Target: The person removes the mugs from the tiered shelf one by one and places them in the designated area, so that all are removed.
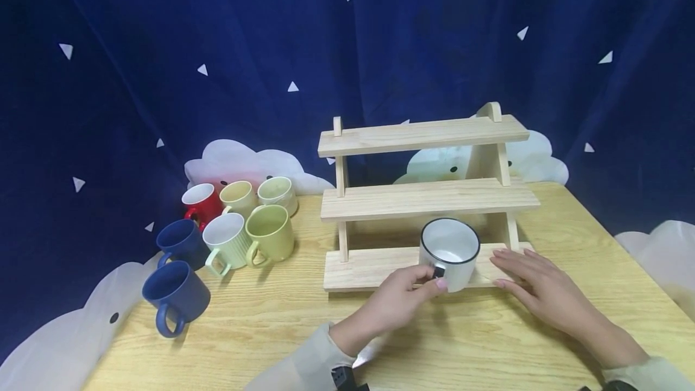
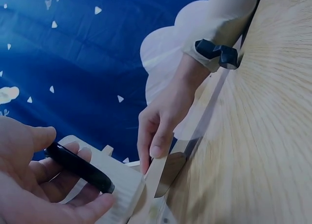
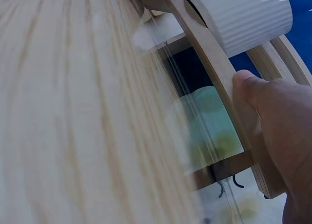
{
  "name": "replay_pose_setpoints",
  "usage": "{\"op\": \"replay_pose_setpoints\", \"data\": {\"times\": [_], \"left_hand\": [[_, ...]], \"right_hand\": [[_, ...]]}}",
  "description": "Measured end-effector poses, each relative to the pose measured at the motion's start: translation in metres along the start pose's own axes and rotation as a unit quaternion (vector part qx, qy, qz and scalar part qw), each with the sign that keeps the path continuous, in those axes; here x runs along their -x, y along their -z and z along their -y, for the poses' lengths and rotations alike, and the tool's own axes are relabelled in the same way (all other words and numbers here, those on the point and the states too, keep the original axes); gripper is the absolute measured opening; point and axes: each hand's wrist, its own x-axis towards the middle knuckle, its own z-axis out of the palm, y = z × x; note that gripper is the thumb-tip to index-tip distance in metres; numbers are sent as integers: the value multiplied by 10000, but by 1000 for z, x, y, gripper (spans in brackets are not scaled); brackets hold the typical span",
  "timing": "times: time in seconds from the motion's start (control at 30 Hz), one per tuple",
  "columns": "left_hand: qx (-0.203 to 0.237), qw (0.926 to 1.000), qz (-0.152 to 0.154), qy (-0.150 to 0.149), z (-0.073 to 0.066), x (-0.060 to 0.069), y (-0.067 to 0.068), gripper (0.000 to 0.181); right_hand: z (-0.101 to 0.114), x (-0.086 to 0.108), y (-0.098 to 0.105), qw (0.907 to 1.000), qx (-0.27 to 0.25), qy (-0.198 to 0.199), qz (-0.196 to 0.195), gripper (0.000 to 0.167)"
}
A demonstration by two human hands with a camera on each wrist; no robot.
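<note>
A white mug [image 1: 456,261] with a dark rim and a black handle is at the front edge of the lowest shelf [image 1: 369,267] of a wooden three-tier rack. Its ribbed side shows in the right wrist view, partly past the board's edge. Whether its base rests flat cannot be told. My left hand [image 1: 399,297] grips the black handle [image 2: 80,168], thumb on one side and fingers on the other. At the right end of that shelf my right hand [image 1: 545,288] rests with extended fingers on top and the thumb [image 3: 246,80] against the front edge.
Several mugs stand together left of the rack: navy mugs [image 1: 176,297], a red mug [image 1: 202,204], a pale green mug [image 1: 227,240], and yellowish mugs such as one olive-yellow mug [image 1: 271,234]. A middle shelf [image 1: 429,198] and top shelf [image 1: 423,134] rise behind. A blue curtain [image 1: 244,29] hangs at the back.
</note>
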Motion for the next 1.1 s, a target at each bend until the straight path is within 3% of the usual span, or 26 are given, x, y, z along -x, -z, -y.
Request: {"op": "replay_pose_setpoints", "data": {"times": [0.3,0.57,0.8,1.1], "left_hand": [[20,9997,-218,108,3,6,14,29],[788,9959,-352,273,5,10,28,29],[1477,9872,-478,372,9,15,38,29],[1715,9828,-514,460,12,29,48,29]], "right_hand": [[-1,0,0,10000,-2,21,-46,49],[0,1,0,10000,0,3,-21,49],[-1,1,0,10000,1,16,-37,50],[-1,1,-1,10000,-23,66,-63,50]]}}
